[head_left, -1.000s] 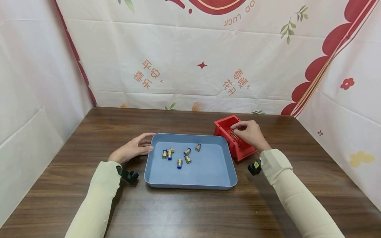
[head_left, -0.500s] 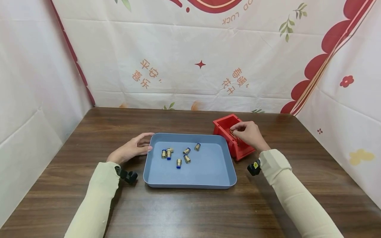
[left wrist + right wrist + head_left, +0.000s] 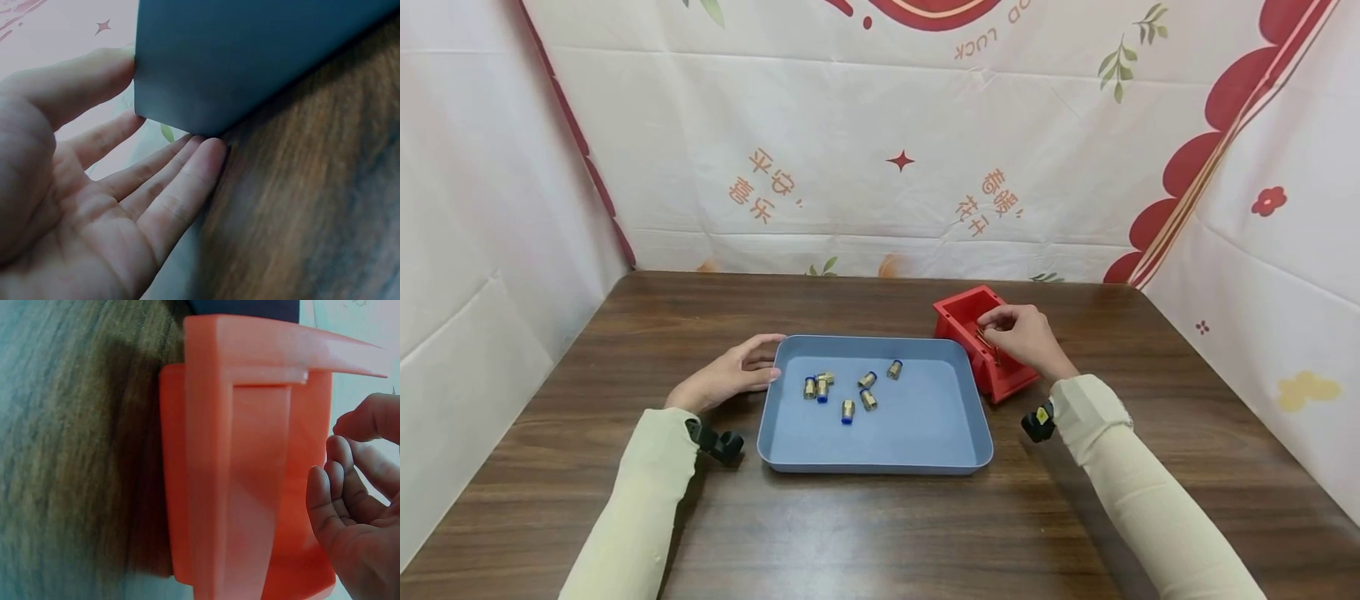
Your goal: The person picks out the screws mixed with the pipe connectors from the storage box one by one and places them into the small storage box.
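Observation:
A blue-grey tray [image 3: 887, 446] holds several short brass fittings with blue ends, one of them a brass fitting [image 3: 847, 412] near its middle. My left hand [image 3: 730, 375] rests at its left edge; in the left wrist view the thumb [image 3: 94, 78] meets the tray's side and the straight fingers reach its lower corner. My right hand [image 3: 1026, 337] is over the red bin [image 3: 1011, 387], thumb and fingertips close together. Thin brass-coloured pieces [image 3: 997, 357] lie in the bin beneath them. I cannot tell whether the right fingertips pinch one; the right wrist view shows none between them.
Both containers stand on a dark wood table [image 3: 865, 533], the bin close against the tray's right back corner. A white printed cloth [image 3: 850, 108] hangs behind the table and along both sides. Each wrist wears a small black camera, such as the right camera [image 3: 1039, 423].
The whole head view has shifted slightly left. My left hand stays at the tray's edge. The right fingers remain in the bin, with the brass pieces beneath them showing a little differently.

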`<action>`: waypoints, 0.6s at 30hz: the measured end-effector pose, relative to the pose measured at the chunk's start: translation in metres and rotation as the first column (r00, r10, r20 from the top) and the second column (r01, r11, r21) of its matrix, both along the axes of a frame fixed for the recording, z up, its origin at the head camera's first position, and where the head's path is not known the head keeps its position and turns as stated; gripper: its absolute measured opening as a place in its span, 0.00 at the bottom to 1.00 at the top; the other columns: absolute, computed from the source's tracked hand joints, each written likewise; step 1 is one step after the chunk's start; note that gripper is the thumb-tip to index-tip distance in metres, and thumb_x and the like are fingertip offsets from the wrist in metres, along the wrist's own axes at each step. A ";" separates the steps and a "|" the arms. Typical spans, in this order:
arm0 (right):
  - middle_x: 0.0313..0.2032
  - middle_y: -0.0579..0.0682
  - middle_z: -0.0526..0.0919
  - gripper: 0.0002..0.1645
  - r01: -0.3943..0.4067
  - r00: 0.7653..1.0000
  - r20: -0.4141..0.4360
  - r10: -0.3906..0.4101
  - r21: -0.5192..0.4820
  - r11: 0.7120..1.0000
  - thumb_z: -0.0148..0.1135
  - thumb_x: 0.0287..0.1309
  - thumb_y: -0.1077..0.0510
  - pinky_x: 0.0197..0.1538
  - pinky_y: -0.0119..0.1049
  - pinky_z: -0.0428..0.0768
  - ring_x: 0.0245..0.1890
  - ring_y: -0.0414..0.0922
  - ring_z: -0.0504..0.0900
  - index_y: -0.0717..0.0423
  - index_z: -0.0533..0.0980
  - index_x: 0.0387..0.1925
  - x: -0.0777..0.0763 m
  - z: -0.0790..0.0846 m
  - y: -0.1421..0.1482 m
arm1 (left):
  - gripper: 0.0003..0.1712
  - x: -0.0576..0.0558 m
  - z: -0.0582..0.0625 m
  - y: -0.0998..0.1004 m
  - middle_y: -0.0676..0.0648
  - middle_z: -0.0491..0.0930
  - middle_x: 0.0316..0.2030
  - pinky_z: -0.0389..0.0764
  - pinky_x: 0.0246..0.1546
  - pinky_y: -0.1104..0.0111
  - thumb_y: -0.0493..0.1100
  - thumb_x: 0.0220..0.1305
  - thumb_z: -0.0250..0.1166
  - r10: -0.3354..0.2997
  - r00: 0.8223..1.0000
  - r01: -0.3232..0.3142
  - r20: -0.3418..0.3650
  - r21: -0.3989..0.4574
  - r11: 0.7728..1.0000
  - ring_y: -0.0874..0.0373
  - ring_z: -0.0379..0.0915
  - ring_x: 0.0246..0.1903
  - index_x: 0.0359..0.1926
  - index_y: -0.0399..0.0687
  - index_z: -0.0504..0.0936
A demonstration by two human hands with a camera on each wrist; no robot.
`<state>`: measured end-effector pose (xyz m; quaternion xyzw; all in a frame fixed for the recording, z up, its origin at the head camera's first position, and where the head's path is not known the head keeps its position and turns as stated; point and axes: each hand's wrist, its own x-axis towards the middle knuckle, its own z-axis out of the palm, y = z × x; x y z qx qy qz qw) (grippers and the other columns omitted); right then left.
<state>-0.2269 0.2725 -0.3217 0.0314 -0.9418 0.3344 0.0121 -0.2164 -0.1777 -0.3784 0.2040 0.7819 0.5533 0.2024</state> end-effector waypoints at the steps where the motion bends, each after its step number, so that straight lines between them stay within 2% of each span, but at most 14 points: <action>1: 0.44 0.58 0.81 0.18 -0.002 1.000 -0.005 0.002 0.001 1.000 0.60 0.58 0.58 0.42 0.36 0.80 0.41 0.52 0.74 0.58 0.79 0.50 -0.001 0.000 -0.001 | 0.39 0.001 0.001 -0.001 0.32 0.60 0.67 0.74 0.58 0.56 0.46 0.67 0.60 0.001 1.000 -0.001 -0.004 -0.003 1.000 0.40 0.63 0.64 0.72 0.46 0.52; 8: 0.41 0.57 0.81 0.16 -0.024 0.997 -0.069 0.025 0.010 1.000 0.58 0.57 0.59 0.43 0.37 0.78 0.39 0.50 0.75 0.57 0.79 0.47 -0.008 0.005 -0.015 | 0.37 0.002 0.009 -0.007 0.30 0.58 0.67 0.74 0.58 0.52 0.43 0.69 0.57 -0.003 0.998 0.000 -0.059 -0.039 0.999 0.36 0.61 0.64 0.72 0.41 0.50; 12: 0.42 0.57 0.81 0.16 -0.027 0.994 -0.102 0.029 0.022 0.999 0.57 0.57 0.59 0.45 0.42 0.78 0.40 0.51 0.76 0.58 0.78 0.47 -0.012 0.010 -0.024 | 0.37 -0.001 0.019 -0.010 0.28 0.56 0.68 0.75 0.56 0.50 0.43 0.71 0.54 0.046 0.992 -0.053 -0.114 -0.061 0.997 0.34 0.60 0.64 0.72 0.38 0.47; 13: 0.42 0.57 0.81 0.16 -0.028 0.993 -0.113 0.031 0.024 0.999 0.57 0.57 0.59 0.46 0.43 0.79 0.41 0.51 0.76 0.58 0.78 0.47 -0.014 0.011 -0.026 | 0.36 -0.002 0.023 -0.011 0.28 0.56 0.67 0.74 0.56 0.49 0.44 0.72 0.53 0.072 0.985 -0.087 -0.155 -0.091 0.992 0.34 0.60 0.64 0.72 0.38 0.47; 15: 0.43 0.58 0.80 0.17 -0.037 0.989 -0.142 0.043 0.039 0.999 0.57 0.56 0.59 0.48 0.46 0.79 0.42 0.53 0.76 0.59 0.77 0.48 -0.018 0.015 -0.030 | 0.36 -0.006 0.033 -0.011 0.28 0.57 0.67 0.72 0.58 0.46 0.45 0.72 0.53 0.124 0.958 -0.171 -0.259 -0.165 0.971 0.34 0.60 0.64 0.72 0.38 0.48; 17: 0.45 0.60 0.79 0.19 -0.046 0.982 -0.182 0.057 0.068 0.997 0.58 0.56 0.59 0.49 0.49 0.79 0.43 0.54 0.75 0.61 0.76 0.49 -0.023 0.019 -0.034 | 0.37 -0.009 0.045 -0.010 0.29 0.57 0.67 0.67 0.60 0.44 0.47 0.71 0.53 0.170 0.913 -0.271 -0.370 -0.240 0.932 0.34 0.58 0.64 0.73 0.40 0.48; 18: 0.46 0.61 0.78 0.20 -0.048 0.978 -0.200 0.064 0.087 0.995 0.58 0.56 0.59 0.50 0.50 0.78 0.44 0.55 0.75 0.62 0.75 0.50 -0.026 0.021 -0.036 | 0.38 -0.011 0.052 -0.008 0.29 0.56 0.67 0.65 0.62 0.43 0.48 0.71 0.53 0.189 0.885 -0.325 -0.425 -0.275 0.905 0.34 0.57 0.65 0.73 0.41 0.48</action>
